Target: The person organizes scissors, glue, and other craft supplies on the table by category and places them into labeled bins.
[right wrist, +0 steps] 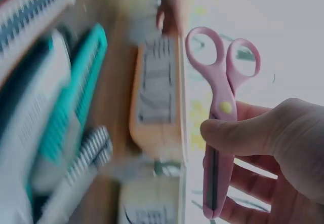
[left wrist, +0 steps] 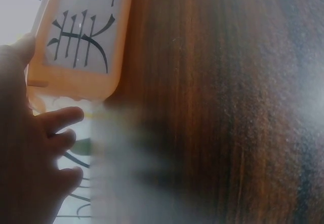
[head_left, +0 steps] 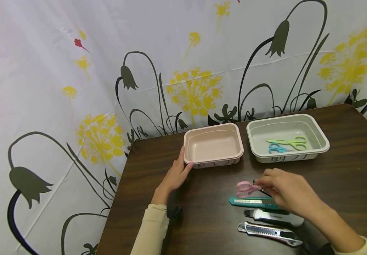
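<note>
**Pink scissors lifted above the cutters**

Nearest, at 5 o'clock on the brown table, lie three utility knives: a silver one, a white one and a teal one. Just above them the right hand pinches the pink scissors by the blades, handles pointing to 9 o'clock. At 10 o'clock the left hand, fingers straight, rests against the pink tray. Farther, at 1 o'clock, the white tray holds green scissors and blue scissors.
</note>
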A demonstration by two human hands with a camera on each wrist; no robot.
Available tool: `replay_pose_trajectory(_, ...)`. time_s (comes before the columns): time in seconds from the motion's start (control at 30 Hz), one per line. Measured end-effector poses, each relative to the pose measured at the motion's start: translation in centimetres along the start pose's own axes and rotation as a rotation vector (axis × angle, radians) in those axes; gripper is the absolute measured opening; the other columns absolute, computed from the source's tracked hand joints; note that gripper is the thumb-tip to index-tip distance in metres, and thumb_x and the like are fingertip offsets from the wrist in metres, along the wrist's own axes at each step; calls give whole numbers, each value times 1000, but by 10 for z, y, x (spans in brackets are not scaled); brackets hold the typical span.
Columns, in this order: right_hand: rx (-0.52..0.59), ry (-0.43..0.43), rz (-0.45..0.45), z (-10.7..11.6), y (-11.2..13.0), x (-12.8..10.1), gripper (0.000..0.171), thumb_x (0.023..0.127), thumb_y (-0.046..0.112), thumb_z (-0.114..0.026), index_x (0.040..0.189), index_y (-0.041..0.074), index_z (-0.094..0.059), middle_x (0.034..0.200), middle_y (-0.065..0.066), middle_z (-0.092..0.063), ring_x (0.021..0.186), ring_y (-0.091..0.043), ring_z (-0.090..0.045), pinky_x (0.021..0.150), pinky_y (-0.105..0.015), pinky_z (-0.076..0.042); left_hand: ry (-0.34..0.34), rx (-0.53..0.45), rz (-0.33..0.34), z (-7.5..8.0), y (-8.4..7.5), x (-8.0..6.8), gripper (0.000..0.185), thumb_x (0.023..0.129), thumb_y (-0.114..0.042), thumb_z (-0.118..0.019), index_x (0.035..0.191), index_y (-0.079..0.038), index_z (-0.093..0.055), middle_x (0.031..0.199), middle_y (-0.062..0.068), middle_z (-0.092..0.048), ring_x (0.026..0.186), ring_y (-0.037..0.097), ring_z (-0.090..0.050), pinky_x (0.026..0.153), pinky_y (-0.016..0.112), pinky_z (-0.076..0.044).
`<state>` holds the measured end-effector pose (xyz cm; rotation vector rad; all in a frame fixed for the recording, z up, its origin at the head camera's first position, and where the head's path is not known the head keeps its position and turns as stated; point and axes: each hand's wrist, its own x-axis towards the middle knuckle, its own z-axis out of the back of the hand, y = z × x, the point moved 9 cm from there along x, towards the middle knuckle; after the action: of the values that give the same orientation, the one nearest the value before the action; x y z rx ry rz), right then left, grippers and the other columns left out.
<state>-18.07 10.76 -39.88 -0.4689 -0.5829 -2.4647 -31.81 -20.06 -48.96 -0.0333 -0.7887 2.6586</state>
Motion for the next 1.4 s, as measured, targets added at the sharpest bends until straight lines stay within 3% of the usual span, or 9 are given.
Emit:
replay_pose_trajectory(0.2,-41,-57,-2,31,-45,16,28,74,8,-82,96,24,-77,81,17,-59,65,-2,-47,48,-27,-38,2,5,4,1,-1,2,79,103,-51,-39,159,-14,2,162,5,-14,142,30,-30,116,54,-14)
replay_pose_trajectory(0.33,-59,-54,-52,44,-80,23,26,77,5,-77,101,16,-77,86,8,-65,67,-9,-51,52,-31,-40,3,12,5,1,-2,2,78,103,-50,-40,159,-13,2,162,7,-17,141,32,-32,115,55,-15)
replay_pose_trajectory(0.57,-56,91,-202,42,-140,28,25,86,9,-71,111,9,-74,100,-8,-70,82,-25,-65,61,-51,-49,-2,0,-6,-1,-5,2,79,103,-49,-40,159,-12,2,162,9,-17,141,31,-32,115,57,-16)
replay_pose_trajectory(0.7,-23,160,-267,35,-163,29,23,89,11,-69,111,7,-73,97,-10,-71,81,-25,-64,62,-50,-48,0,-6,-14,-3,-5,1,79,103,-49,-40,158,-10,1,162,9,-16,142,30,-31,115,57,-15)
replay_pose_trajectory(0.97,26,332,-281,5,-187,34,19,92,12,-65,107,8,-75,95,-5,-71,76,-18,-56,66,-44,-46,-12,10,-4,0,-2,0,79,103,-50,-40,159,-13,2,162,7,-17,141,29,-32,115,55,-16)
replay_pose_trajectory(1.17,114,419,-259,-9,-193,40,14,88,4,-66,98,5,-75,88,-4,-69,75,-17,-53,66,-39,-45,-12,6,-5,0,-2,-2,79,103,-48,-41,159,-11,1,162,9,-18,141,32,-33,114,57,-16)
replay_pose_trajectory(1.4,146,479,-283,-23,-198,44,10,87,5,-66,91,1,-74,80,-4,-66,74,-20,-55,70,-44,-47,-14,5,3,0,-1,-5,78,103,-48,-41,159,-12,1,162,9,-17,141,33,-32,115,56,-16)
